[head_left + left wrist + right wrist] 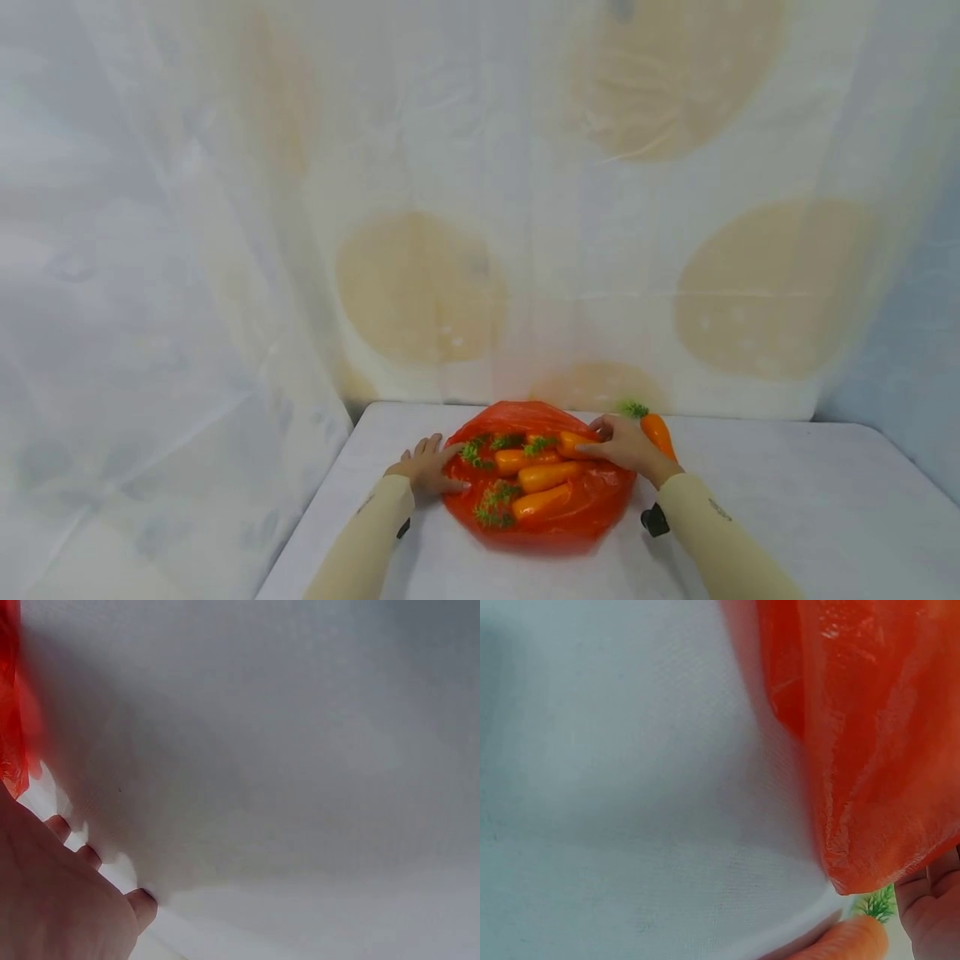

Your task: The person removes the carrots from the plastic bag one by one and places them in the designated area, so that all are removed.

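A red plastic bag (525,536) lies spread on the table, with several orange carrots (550,476) with green tops on it. At its left edge is my left hand (426,468), fingers spread, thumb over the bag. My right hand (626,446) lies at the bag's upper right, its fingers at the end of the uppermost carrot; whether they grip it I cannot tell. The left wrist view has my left hand (64,900) beside a strip of red bag (9,712). In the right wrist view the bag (885,750) partly hides my right hand (935,911).
One more carrot (657,435) with a green top lies outside the bag, just right of my right hand; it also shows in the right wrist view (847,941). The white table (810,500) reaches back to a hanging sheet (555,208) with tan circles.
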### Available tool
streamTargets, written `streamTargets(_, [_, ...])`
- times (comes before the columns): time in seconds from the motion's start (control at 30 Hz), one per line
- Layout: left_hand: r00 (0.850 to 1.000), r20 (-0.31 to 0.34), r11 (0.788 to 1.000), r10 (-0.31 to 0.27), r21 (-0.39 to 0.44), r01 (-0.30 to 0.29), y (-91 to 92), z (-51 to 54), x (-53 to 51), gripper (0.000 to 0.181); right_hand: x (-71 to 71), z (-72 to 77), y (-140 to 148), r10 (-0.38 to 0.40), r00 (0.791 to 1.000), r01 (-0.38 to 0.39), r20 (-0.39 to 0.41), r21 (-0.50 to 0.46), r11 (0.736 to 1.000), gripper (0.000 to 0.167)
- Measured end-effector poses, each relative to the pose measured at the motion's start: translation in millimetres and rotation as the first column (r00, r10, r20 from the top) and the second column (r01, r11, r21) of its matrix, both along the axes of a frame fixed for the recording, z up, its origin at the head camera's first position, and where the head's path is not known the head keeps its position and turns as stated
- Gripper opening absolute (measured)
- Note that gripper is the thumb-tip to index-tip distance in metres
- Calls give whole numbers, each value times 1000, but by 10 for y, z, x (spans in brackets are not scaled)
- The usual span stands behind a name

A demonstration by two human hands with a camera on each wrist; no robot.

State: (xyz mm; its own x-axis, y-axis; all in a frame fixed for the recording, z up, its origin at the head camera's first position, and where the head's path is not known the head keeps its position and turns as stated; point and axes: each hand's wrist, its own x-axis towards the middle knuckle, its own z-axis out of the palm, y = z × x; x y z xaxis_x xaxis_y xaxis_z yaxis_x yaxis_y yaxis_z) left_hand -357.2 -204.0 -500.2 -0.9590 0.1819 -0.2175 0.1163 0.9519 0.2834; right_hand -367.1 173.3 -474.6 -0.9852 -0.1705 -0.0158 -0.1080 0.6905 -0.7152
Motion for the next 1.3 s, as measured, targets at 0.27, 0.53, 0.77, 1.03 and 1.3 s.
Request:
streamTargets(0.27, [1000,-2,1000,15,-7,-15,-1,89,5,83,-56,31,-27,28,999,-28,-20,1,1000,49])
streamTargets(0.53, [999,28,999,34,4,-34,-18,82,9,84,-42,18,-44,26,1000,-26,-10,16,1000,51])
streamTargets(0.77, [999,30,1000,28,6,-28,-42,40,-15,84,-5,31,-54,32,999,-32,-12,19,999,51])
streamTargets(1.03, [1000,22,1000,21,4,-22,-9,-9,39,83,73,-10,-38,24,999,-24,-23,9,1000,47])
streamTargets(1.3, [1000,5,1000,16,-13,-16,-9,57,88,83,44,-28,-66,9,1000,-9,-3,12,1000,50])
